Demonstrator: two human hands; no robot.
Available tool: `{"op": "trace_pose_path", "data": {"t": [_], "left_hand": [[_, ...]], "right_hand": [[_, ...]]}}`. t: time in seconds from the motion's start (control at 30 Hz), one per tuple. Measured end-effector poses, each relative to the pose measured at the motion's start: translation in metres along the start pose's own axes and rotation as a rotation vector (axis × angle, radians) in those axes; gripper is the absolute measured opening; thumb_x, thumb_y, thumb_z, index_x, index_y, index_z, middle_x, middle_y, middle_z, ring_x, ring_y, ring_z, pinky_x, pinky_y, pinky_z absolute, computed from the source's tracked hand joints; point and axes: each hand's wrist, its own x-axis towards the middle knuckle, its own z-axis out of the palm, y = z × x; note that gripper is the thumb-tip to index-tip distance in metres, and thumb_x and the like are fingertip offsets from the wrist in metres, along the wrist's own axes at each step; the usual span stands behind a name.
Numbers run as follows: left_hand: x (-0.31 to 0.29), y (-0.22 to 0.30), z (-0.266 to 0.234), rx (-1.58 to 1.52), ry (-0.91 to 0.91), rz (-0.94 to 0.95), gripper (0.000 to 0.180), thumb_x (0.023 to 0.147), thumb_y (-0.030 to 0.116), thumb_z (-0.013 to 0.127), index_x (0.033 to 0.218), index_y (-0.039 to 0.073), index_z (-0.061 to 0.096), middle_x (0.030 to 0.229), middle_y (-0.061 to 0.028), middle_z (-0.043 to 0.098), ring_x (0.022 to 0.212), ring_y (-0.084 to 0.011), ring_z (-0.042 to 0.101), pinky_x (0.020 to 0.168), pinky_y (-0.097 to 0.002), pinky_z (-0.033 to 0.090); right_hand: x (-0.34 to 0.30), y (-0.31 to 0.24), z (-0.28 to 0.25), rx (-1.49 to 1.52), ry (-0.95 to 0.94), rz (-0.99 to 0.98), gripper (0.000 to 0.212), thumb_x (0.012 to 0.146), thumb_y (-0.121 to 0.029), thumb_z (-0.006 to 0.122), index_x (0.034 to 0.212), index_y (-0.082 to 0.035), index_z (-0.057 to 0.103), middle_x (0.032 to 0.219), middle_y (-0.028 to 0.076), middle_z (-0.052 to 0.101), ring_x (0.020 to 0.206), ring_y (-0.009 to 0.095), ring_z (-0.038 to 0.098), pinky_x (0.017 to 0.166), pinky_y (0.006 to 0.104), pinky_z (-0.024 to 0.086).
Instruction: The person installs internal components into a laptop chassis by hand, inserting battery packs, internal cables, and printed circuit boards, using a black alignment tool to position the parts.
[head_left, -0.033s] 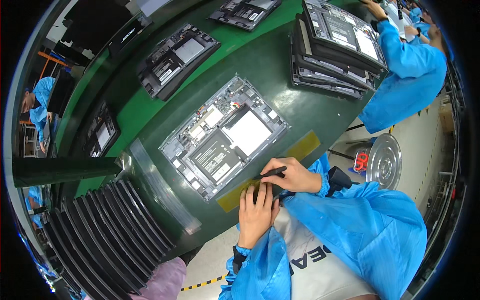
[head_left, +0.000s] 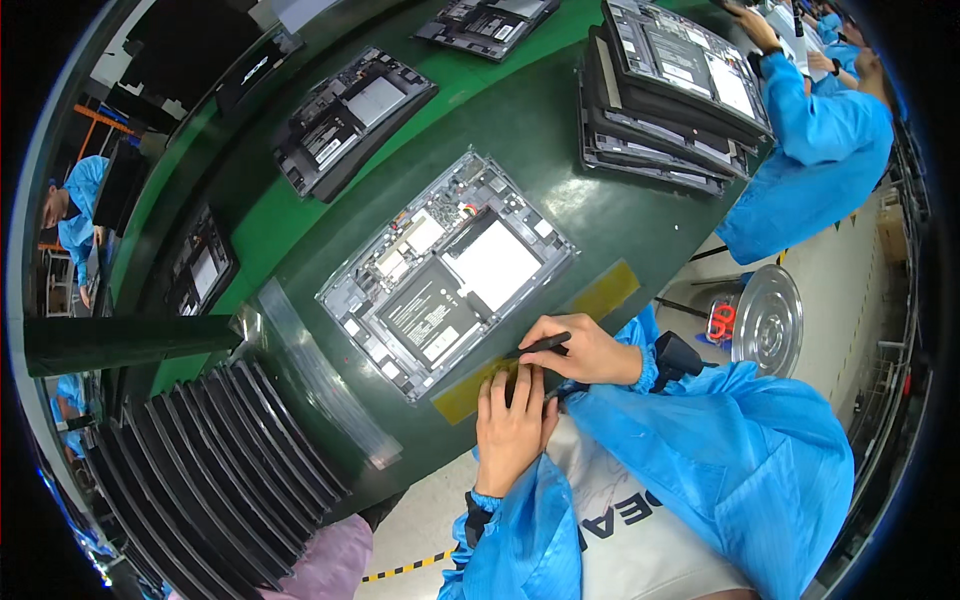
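Note:
My right hand (head_left: 590, 350) is closed around a slim black pen-shaped tool (head_left: 545, 343), its tip pointing left near the table's front edge. Just beside it, my left hand (head_left: 510, 430) lies over the edge with fingers stretched forward on a yellow tape strip (head_left: 465, 392). Whatever may be under those fingertips is hidden. Beyond both hands rests an opened laptop base (head_left: 360, 305), its insides facing up. In it are a black battery (head_left: 430, 312) and a white rectangular panel (head_left: 497, 262). Neither hand touches the base.
Opened laptop bases are stacked (head_left: 660, 130) at the far right; others, like this unit (head_left: 350, 120), sit along the green strip. Several dark panels (head_left: 220, 470) stand in a row at lower left. A metal round stool (head_left: 770, 315) and a blue-sleeved co-worker (head_left: 820, 150) are on the right.

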Motion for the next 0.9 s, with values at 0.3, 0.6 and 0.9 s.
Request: {"op": "trace_pose_path", "data": {"t": [0.3, 0.6, 0.9], "left_hand": [[0.016, 0.008, -0.015, -0.077, -0.067, -0.093, 0.048, 0.092, 0.028, 0.073, 0.132, 0.000, 0.068, 0.137, -0.0150, 0.061, 0.127, -0.0385, 0.054, 0.111, -0.0527, 0.045], [0.088, -0.005, -0.075, -0.231, 0.266, -0.144, 0.033, 0.086, 0.004, 0.074, 0.119, 0.004, 0.074, 0.122, -0.0121, 0.068, 0.107, -0.0337, 0.061, 0.092, -0.0455, 0.050], [0.181, -0.048, -0.046, 0.023, 0.306, -0.207, 0.050, 0.090, 0.017, 0.075, 0.137, 0.001, 0.066, 0.134, -0.0195, 0.057, 0.121, -0.0403, 0.051, 0.107, -0.0520, 0.043]], "right_hand": [[0.002, -0.015, -0.027, 0.072, 0.046, -0.111, 0.025, 0.091, -0.009, 0.081, 0.112, 0.001, 0.071, 0.104, 0.014, 0.076, 0.091, 0.028, 0.076, 0.080, 0.0348, 0.059], [0.092, -0.017, -0.131, 0.549, 0.038, -0.155, 0.021, 0.099, 0.003, 0.069, 0.117, -0.002, 0.061, 0.117, 0.013, 0.063, 0.110, 0.020, 0.065, 0.082, 0.0317, 0.058], [0.206, 0.026, -0.118, 0.234, 0.121, -0.168, 0.058, 0.104, -0.012, 0.068, 0.148, 0.003, 0.033, 0.088, 0.010, 0.068, 0.074, 0.016, 0.070, 0.066, 0.0320, 0.056]]}}
